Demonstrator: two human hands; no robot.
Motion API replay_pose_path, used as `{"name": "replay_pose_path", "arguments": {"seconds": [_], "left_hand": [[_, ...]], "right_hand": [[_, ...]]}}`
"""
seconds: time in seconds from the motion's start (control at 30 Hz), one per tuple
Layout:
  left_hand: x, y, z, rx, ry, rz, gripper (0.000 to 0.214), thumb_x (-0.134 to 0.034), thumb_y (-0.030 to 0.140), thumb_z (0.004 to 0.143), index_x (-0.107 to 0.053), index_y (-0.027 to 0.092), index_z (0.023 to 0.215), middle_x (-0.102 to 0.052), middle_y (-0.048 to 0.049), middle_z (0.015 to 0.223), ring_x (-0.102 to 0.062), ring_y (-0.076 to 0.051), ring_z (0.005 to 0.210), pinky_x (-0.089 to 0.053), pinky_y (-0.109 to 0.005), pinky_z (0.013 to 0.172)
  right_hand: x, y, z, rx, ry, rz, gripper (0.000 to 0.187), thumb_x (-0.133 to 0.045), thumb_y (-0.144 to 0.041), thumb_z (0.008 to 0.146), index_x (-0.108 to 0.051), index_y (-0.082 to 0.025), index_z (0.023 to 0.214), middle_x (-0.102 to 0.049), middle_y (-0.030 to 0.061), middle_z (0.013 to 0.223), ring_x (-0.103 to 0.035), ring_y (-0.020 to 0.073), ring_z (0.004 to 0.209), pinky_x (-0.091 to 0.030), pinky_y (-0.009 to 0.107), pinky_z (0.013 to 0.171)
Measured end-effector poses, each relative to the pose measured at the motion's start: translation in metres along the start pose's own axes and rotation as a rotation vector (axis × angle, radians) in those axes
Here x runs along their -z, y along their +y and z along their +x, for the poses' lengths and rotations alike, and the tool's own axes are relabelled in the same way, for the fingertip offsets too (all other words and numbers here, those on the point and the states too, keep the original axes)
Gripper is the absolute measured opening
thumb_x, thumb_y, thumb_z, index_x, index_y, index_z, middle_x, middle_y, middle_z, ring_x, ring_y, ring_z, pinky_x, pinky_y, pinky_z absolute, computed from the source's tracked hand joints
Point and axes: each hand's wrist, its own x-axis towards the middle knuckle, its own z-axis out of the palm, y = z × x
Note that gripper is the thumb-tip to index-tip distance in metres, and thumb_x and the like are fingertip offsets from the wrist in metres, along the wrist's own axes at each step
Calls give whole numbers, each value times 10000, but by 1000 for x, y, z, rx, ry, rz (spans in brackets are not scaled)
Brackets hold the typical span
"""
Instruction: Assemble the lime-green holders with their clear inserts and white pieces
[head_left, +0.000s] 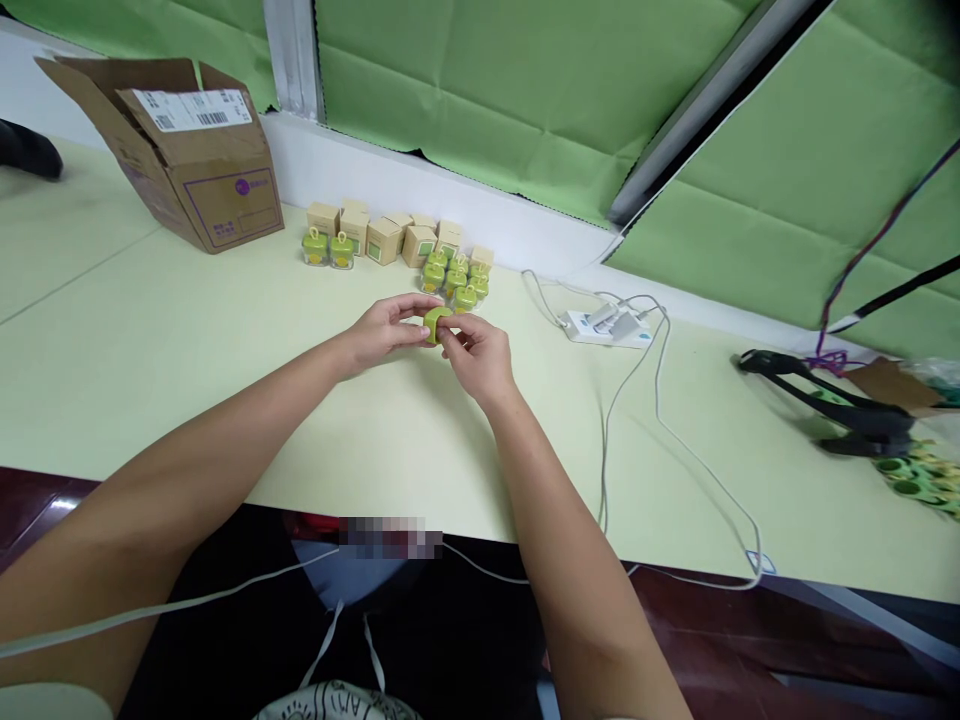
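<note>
Two hands are working over a pale table (150,300); an opened cardboard box (217,190) is sitting at about 10 o'clock from them, its flaps standing up, and small cartons (382,240) are bunching at 12 o'clock, seemingly kept within easy reach; the left hand (384,333) is pinching a green piece (436,323) between thumb and fingertips, while the right hand (477,358) is pinching it from the other side, apparently to steady it off the table; small green bottles (454,285) are clustering at 1 o'clock; a white charger (609,327) is trailing a thin cable (658,400) at 2 o'clock; a black stand (847,410) is lying at 3 o'clock.
</note>
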Motion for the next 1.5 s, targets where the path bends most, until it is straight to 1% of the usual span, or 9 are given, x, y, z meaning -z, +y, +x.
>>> {"name": "replay_pose_path", "arguments": {"seconds": [0.17,0.23,0.33,0.5,0.67,0.8,0.93,1.2,1.5], "left_hand": [[-2,2,-2,27,-16,-35,500,-953,273,736,-796,224,1208,-664,-124,1406,-693,-319,1274,-543,-588,1169],[-3,4,-2,32,-29,-43,494,-955,282,737,-806,236,1205,-665,-118,1429,-687,-323,1293,-540,-579,1178],[-2,5,-3,44,-65,-48,513,-963,306,736,-813,246,1223,-672,-115,1449,-681,-327,1307,-546,-569,1176],[6,6,-1,58,-163,-57,534,-964,328,742,-811,249,1247,-699,-125,1438,-703,-335,1279,-539,-599,1169],[14,6,2,78,-261,-61,548,-957,347,757,-805,244,1273,-752,-155,1346,-750,-357,1196,-523,-646,1145],[14,7,1,106,-333,-34,541,-943,372,781,-803,233,1284,-774,-160,1290,-785,-328,1078,-534,-644,1128],[13,10,0,98,-347,-34,525,-936,362,794,-801,223,1282,-756,-158,1334,-733,-340,1218,-571,-593,1106],[12,10,0,116,-387,-58,508,-923,337,816,-797,228,1296,-765,-154,1312,-762,-315,1161,-583,-548,1094],[10,9,0,98,-353,-103,515,-921,344,816,-788,198,1291,-777,-173,1276,-764,-315,1157,-598,-532,1068]], "right_hand": [[-4,-10,-4,-67,119,-60,132,-705,-334,866,-794,-245,904,-790,18,906,-588,133,609,-561,322,666],[-3,-12,-3,-87,162,-63,113,-735,-336,842,-749,-236,893,-771,17,935,-569,118,602,-548,303,644],[2,-10,0,-155,196,-16,258,-823,-373,770,-681,-230,931,-738,15,1012,-577,101,630,-541,277,622],[5,-4,5,-258,12,207,422,-857,-479,745,-653,-225,1013,-728,29,1049,-679,134,731,-594,275,591],[6,-10,3,-229,-136,347,441,-833,-484,770,-704,-215,1094,-753,59,1120,-714,162,793,-669,336,670],[11,-15,3,-194,-218,381,422,-809,-437,782,-726,-216,1132,-765,56,1124,-702,162,770,-654,351,688],[16,-16,3,-170,-221,378,388,-811,-399,783,-739,-229,1123,-776,42,1114,-692,156,778,-621,340,724],[13,-14,2,-181,-192,405,373,-822,-371,768,-740,-257,1114,-767,30,1090,-668,156,771,-587,327,692],[11,-11,0,-160,-182,388,412,-819,-395,804,-715,-294,1189,-748,26,1135,-671,154,767,-602,317,649]]}}
